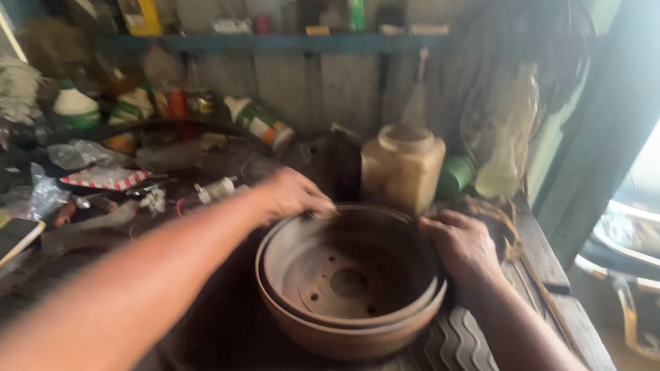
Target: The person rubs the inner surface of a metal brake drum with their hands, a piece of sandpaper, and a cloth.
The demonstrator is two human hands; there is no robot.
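Note:
A rusty brown brake drum (350, 282) lies open side up on a worn tyre tread (444, 353) in the middle of the cluttered bench. It looks like two drums nested, one inside the other. My left hand (293, 195) reaches across and grips the far left rim. On the right rim rests my right hand (461, 242), fingers curled over the edge. The drum's flat inner face with its centre hole and bolt holes is visible.
A cloudy plastic jar (402, 167) stands just behind the drum, with a green can (456, 175) beside it. Bottles (260, 123), bags and small parts litter the bench at left. A shelf (262, 42) runs along the wooden wall. Coiled hoses (518, 40) hang at right.

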